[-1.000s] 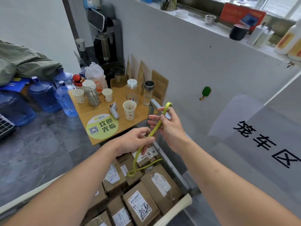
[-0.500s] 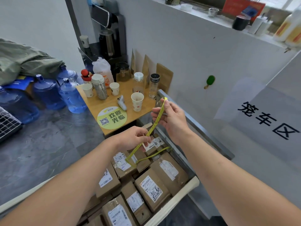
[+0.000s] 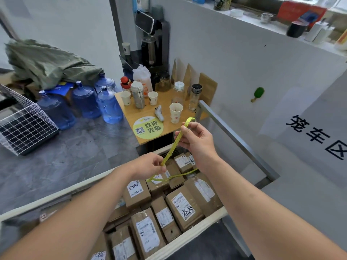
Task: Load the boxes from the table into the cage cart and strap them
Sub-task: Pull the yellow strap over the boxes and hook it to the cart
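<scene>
Strap (image 3: 173,147) taut between left hand (image 3: 150,166), right hand (image 3: 197,141).

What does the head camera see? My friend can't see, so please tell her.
Two hands, left hand and right hand, pinch a yellow strap above a cage cart full of cardboard boxes. Behind stands a small wooden table with paper cups.

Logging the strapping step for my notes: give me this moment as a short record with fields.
left hand: pinches strap low
right hand: pinches strap high
strap: yellow-green, taut between the hands, rest trailing over the boxes
boxes: labelled, packed in cart
cart: metal rail beside wall
table: cups, bottles, no boxes visible
</scene>
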`<action>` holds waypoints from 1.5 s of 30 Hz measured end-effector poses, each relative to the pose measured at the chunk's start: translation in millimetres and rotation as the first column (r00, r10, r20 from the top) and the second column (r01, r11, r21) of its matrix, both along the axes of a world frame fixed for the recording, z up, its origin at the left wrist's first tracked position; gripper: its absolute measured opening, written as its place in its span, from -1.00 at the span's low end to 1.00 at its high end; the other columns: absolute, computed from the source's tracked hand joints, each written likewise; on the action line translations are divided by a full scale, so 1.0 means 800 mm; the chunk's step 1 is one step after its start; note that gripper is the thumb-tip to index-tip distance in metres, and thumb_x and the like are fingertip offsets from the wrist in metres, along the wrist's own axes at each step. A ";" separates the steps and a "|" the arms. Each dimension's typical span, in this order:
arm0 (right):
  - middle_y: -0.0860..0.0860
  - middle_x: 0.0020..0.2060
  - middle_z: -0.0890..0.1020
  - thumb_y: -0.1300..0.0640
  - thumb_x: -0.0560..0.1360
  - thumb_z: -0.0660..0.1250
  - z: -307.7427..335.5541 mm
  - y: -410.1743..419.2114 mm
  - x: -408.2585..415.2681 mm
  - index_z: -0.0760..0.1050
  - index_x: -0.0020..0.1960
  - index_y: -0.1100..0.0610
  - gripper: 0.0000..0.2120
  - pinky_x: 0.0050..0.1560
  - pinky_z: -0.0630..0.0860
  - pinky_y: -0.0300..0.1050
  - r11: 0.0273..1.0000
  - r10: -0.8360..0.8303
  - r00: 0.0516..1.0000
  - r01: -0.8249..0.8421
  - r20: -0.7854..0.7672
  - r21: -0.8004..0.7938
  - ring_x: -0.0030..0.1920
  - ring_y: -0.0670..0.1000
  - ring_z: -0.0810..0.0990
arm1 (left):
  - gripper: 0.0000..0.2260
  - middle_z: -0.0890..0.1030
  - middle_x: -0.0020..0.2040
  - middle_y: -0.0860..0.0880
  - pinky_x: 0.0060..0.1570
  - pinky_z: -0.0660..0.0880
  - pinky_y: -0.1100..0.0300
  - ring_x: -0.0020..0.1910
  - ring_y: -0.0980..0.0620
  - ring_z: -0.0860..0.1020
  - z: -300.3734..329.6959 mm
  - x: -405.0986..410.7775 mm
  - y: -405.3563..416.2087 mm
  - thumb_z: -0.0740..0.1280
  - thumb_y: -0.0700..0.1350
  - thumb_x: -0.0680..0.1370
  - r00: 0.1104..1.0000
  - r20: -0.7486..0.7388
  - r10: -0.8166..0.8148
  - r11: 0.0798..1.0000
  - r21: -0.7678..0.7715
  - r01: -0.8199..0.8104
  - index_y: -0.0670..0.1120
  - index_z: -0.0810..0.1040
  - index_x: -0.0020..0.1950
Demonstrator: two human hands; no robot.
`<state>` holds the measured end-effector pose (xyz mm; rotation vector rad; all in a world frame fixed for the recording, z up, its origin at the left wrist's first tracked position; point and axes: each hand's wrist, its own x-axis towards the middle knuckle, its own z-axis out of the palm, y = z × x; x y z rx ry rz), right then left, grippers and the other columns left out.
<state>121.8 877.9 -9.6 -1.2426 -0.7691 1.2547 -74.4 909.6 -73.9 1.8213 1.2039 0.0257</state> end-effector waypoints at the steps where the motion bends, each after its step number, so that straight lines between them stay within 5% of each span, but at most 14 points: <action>1: 0.19 -0.05 0.75 0.20 0.63 0.39 -0.001 -0.006 -0.003 0.51 0.26 0.26 -0.76 0.09 0.69 0.09 1.000 0.010 1.000 -0.010 -0.005 0.008 0.02 0.18 0.75 | -0.86 0.72 -0.09 0.07 0.22 0.57 -0.09 0.02 0.03 0.67 0.001 -0.003 -0.009 0.40 0.03 0.63 1.000 0.014 0.012 1.000 -0.005 -0.011 0.02 0.67 -0.08; 14: 0.18 -0.07 0.74 0.25 0.60 0.42 0.017 -0.050 -0.100 0.53 0.17 0.24 -0.83 -0.04 0.70 -0.07 0.998 0.020 0.994 -0.026 0.105 0.056 -0.11 0.06 0.73 | -0.68 0.71 -0.05 0.07 0.24 0.54 -0.10 0.04 0.06 0.66 0.016 -0.106 -0.059 0.24 0.19 0.68 0.999 0.022 0.025 0.999 0.036 -0.026 0.02 0.65 -0.02; 23: 0.11 -0.15 0.73 0.10 0.60 0.45 0.014 -0.094 -0.252 0.58 0.07 0.21 -0.82 0.00 0.71 -0.03 0.994 -0.073 0.990 0.063 0.123 0.085 -0.14 0.02 0.72 | -0.73 0.69 -0.13 0.19 0.07 0.54 0.11 -0.09 0.24 0.63 0.003 -0.252 -0.072 0.28 0.17 0.68 0.999 0.012 -0.048 0.997 0.055 0.047 0.06 0.65 -0.06; 28: 0.25 -0.13 0.65 0.13 0.61 0.43 0.009 -0.121 -0.316 0.58 0.14 0.25 -0.79 0.00 0.70 -0.03 0.992 -0.093 0.983 0.079 0.156 0.095 -0.14 0.06 0.68 | -0.75 0.71 -0.07 0.15 0.21 0.57 -0.02 0.01 0.14 0.66 0.002 -0.315 -0.090 0.30 0.16 0.66 0.997 0.033 -0.069 0.997 0.023 0.068 0.06 0.67 -0.02; 32: 0.09 -0.16 0.60 0.21 0.62 0.41 0.009 -0.129 -0.349 0.64 0.23 0.08 -0.80 -0.03 0.70 -0.07 0.993 -0.077 0.981 0.059 0.179 0.103 -0.19 0.01 0.64 | -0.77 0.65 -0.16 0.13 0.15 0.56 -0.15 -0.09 0.08 0.61 -0.001 -0.354 -0.100 0.34 0.22 0.60 0.996 0.055 -0.064 0.998 0.027 0.063 0.12 0.65 -0.10; 36: 0.07 -0.17 0.56 0.23 0.64 0.38 0.003 -0.133 -0.375 0.67 0.24 0.00 -0.76 -0.03 0.70 -0.08 0.995 -0.044 0.975 0.022 0.219 0.100 -0.20 0.01 0.64 | -0.83 0.63 -0.10 -0.02 0.14 0.55 -0.15 -0.09 -0.03 0.58 0.001 -0.384 -0.109 0.40 0.14 0.59 0.999 0.047 0.005 1.000 0.026 -0.006 0.09 0.66 -0.09; 41: -0.07 -0.34 0.55 0.21 0.63 0.40 -0.027 -0.135 -0.403 0.72 0.10 -0.06 -0.79 -0.07 0.64 0.16 0.997 0.033 0.968 -0.050 0.248 0.063 -0.25 0.07 0.55 | -0.87 0.67 0.03 0.08 -0.10 0.52 0.21 -0.02 0.10 0.63 0.010 -0.417 -0.122 0.36 0.03 0.67 0.993 0.053 0.110 0.992 0.049 -0.112 0.05 0.69 0.09; 43: -0.01 -0.31 0.56 0.17 0.62 0.41 -0.046 -0.136 -0.412 0.73 0.05 -0.11 -0.80 -0.15 0.59 0.11 0.997 0.053 0.950 -0.069 0.309 0.043 -0.30 0.00 0.51 | -0.79 0.70 -0.01 0.01 -0.08 0.57 0.16 -0.07 0.07 0.63 0.013 -0.425 -0.129 0.31 0.04 0.69 0.968 0.109 0.226 0.974 -0.002 -0.227 -0.02 0.70 0.07; 45: 0.04 -0.18 0.65 0.13 0.61 0.42 -0.068 -0.137 -0.420 0.74 0.04 -0.19 -0.78 -0.14 0.60 0.04 0.996 0.073 0.913 -0.090 0.401 0.025 -0.29 -0.03 0.57 | -0.64 0.74 -0.02 -0.10 0.14 0.60 -0.05 -0.06 -0.03 0.66 0.020 -0.431 -0.137 0.21 0.07 0.73 0.890 0.204 0.407 0.911 -0.155 -0.382 -0.12 0.70 0.05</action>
